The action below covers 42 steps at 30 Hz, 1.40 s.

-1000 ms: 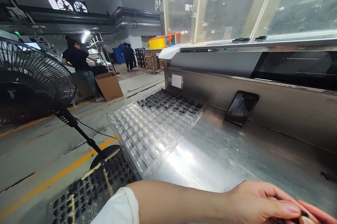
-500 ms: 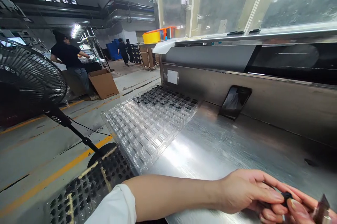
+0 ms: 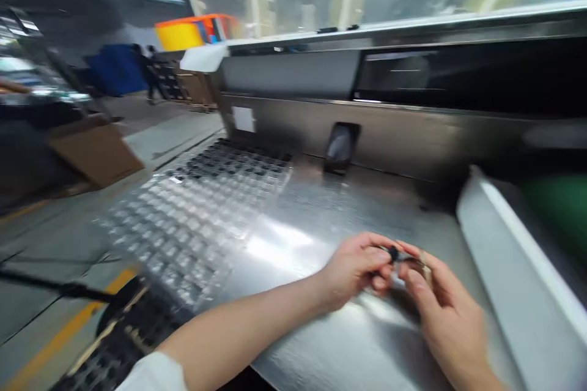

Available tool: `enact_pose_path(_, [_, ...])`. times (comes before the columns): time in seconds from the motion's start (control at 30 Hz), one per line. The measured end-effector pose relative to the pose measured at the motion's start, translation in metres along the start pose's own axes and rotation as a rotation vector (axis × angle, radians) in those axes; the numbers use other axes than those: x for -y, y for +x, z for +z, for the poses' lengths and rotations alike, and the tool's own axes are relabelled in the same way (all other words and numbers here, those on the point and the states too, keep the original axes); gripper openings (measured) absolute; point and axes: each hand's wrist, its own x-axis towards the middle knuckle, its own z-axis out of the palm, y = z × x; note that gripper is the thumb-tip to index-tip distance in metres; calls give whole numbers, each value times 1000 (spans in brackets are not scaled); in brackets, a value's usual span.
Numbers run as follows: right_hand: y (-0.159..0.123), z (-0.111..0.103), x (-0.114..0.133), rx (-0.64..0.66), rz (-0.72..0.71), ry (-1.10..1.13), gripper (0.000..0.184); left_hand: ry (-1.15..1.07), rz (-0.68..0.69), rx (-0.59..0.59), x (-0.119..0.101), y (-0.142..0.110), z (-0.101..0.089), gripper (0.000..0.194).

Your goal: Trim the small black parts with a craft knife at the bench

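Observation:
My left hand [image 3: 355,268] and my right hand [image 3: 435,296] meet over the steel worktop [image 3: 321,219]. Both pinch a small black part [image 3: 393,253] between their fingertips. My right hand also holds a thin metal tool or piece [image 3: 419,265], blurred. To the left lies a clear plastic tray [image 3: 192,219] with many pockets. The far rows of that tray hold small black parts [image 3: 238,161]. The picture is smeared by motion.
A dark phone-like object [image 3: 340,147] leans on the steel back wall. A white-edged conveyor with a green belt [image 3: 545,213] runs at the right. A cardboard box [image 3: 94,152] sits on the floor at the left, and a black perforated mat [image 3: 123,330] lies below the table.
The view has swung right and down, so both hands now sit in the middle of the picture. The fan has left the view and the conveyor has come in.

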Motion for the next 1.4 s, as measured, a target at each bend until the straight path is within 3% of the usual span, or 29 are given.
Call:
enact_pose_path(0.13, [4, 1, 13, 58, 42, 155, 45, 5, 67, -28, -2, 0, 4, 48])
enact_pose_path(0.33, [1, 0, 11, 107, 59, 108, 39, 31, 104, 0, -1, 1, 1, 35])
enact_pose_path(0.7, [4, 2, 21, 115, 49, 117, 35, 130, 108, -94, -4, -3, 6, 39])
enact_pose_path(1.4, [1, 2, 18, 98, 58, 120, 42, 143, 109, -70, -5, -1, 4, 44])
